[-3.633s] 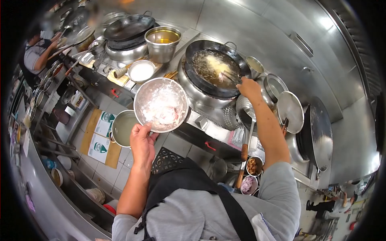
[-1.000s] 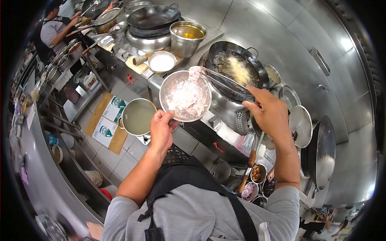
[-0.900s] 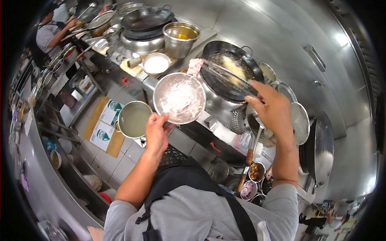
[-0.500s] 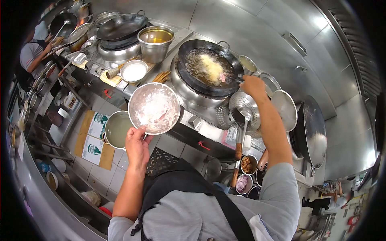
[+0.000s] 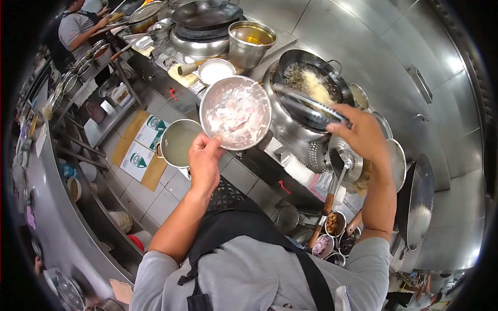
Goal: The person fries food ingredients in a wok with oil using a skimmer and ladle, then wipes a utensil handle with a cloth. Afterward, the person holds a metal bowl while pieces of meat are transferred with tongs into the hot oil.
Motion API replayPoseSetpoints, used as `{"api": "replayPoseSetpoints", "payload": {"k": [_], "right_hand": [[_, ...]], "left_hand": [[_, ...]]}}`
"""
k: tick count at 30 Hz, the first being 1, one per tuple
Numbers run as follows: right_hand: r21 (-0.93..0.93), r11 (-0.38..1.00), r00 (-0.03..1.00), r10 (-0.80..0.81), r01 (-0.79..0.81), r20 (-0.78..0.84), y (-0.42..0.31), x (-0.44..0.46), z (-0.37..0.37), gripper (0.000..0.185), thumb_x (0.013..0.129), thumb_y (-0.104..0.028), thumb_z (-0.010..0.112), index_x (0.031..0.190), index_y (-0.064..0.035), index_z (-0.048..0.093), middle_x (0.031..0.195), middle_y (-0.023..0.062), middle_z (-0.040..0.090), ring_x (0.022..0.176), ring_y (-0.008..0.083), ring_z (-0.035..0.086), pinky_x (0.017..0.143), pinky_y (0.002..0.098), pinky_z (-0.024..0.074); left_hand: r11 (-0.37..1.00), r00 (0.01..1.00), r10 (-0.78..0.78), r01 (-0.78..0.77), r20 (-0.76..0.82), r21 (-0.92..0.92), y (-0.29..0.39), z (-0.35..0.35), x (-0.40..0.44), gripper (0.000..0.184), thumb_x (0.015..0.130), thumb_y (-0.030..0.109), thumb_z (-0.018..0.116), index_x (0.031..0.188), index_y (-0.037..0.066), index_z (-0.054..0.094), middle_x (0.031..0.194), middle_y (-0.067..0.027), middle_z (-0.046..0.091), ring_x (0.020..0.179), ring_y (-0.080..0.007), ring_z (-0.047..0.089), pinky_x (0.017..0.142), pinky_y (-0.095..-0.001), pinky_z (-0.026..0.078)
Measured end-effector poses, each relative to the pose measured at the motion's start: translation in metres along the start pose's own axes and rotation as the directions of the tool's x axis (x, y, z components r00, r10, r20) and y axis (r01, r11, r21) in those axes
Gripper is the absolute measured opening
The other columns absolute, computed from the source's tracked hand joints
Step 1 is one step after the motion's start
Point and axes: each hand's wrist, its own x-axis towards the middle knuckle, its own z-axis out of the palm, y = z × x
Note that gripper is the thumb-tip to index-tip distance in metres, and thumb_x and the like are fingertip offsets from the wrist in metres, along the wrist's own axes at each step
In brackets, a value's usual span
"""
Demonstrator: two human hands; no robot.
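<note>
My left hand (image 5: 206,160) grips the near rim of a metal bowl (image 5: 210,98), which is tilted towards me. Inside lie flour-coated pieces (image 5: 236,119), clumped in loose white flour. In my right hand (image 5: 359,129) is a pair of metal tongs (image 5: 303,99), pointing left above the near edge of the wok (image 5: 288,58). I cannot make out anything between the tongs' tips. Pale yellow food (image 5: 317,87) fries in the bubbling oil; the tongs and hand hide part of the wok.
A pot of oil (image 5: 238,49) and a bowl of white powder (image 5: 216,71) stand left of the wok. Below my right forearm rests a perforated skimmer (image 5: 353,155). A pot of cloudy liquid (image 5: 167,145) sits lower left. A co-worker (image 5: 78,31) stands at upper left.
My right hand and the tongs have drawn back from the oil towards me and swung left over the wok's near edge. The bowl remains in my left hand. My view has shifted.
</note>
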Motion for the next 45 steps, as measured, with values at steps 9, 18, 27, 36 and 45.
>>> {"api": "replayPoseSetpoints", "payload": {"k": [9,18,27,36,45], "right_hand": [[-0.248,0.935,0.966,-0.258,0.251,0.007,-0.033,-0.004,0.018,0.041,0.076,-0.027,0.069,0.112,-0.0083,0.061,0.094,0.0094,0.065,0.078,0.0286,0.063,0.068,0.0384,0.0480],[-0.443,0.777,0.874,-0.485,0.447,0.031,-0.065,-0.026,0.024,0.032,0.075,-0.020,0.065,0.104,-0.0090,0.059,0.075,0.0056,0.055,0.069,0.0242,0.061,0.057,0.0359,0.0468],[-0.576,0.651,0.808,-0.588,0.495,0.029,-0.049,-0.016,0.034,0.031,0.074,-0.014,0.060,0.104,-0.0103,0.058,0.073,0.0032,0.052,0.064,0.0207,0.058,0.053,0.0335,0.0454],[-0.141,0.972,0.947,-0.216,0.186,-0.237,0.016,-0.002,-0.009,0.034,0.077,-0.033,0.066,0.106,-0.0139,0.066,0.089,0.0091,0.066,0.079,0.0294,0.063,0.067,0.0380,0.0481],[-0.438,0.864,0.968,0.205,-0.247,-0.142,0.174,0.097,0.015,0.035,0.081,-0.035,0.064,0.109,-0.0144,0.064,0.099,0.0133,0.067,0.096,0.0322,0.063,0.080,0.0430,0.0487]], "left_hand": [[0.842,0.919,0.379,-0.393,0.112,0.370,0.002,0.006,-0.002,0.023,0.082,0.002,0.062,0.067,0.004,0.045,0.107,-0.0120,0.052,0.101,-0.0172,0.045,0.082,-0.0283,0.038],[0.951,0.986,0.158,-0.165,0.049,0.259,0.002,0.004,0.008,0.025,0.081,0.004,0.063,0.063,0.003,0.045,0.113,-0.0159,0.053,0.104,-0.0189,0.050,0.082,-0.0295,0.040],[0.989,0.996,0.054,-0.062,0.066,0.131,-0.003,0.010,0.008,0.025,0.084,0.005,0.061,0.065,0.008,0.044,0.098,-0.0031,0.058,0.076,-0.0082,0.051,0.064,-0.0231,0.043],[0.998,0.997,-0.061,0.059,0.040,0.033,-0.012,0.007,0.002,0.023,0.084,0.006,0.061,0.070,0.011,0.043,0.080,-0.0026,0.056,0.075,-0.0125,0.053,0.065,-0.0304,0.046],[0.994,0.987,-0.079,0.088,-0.139,0.062,-0.025,-0.006,-0.045,0.020,0.086,0.005,0.057,0.074,0.011,0.043,0.084,-0.0031,0.058,0.080,-0.0147,0.057,0.077,-0.0392,0.051]]}}
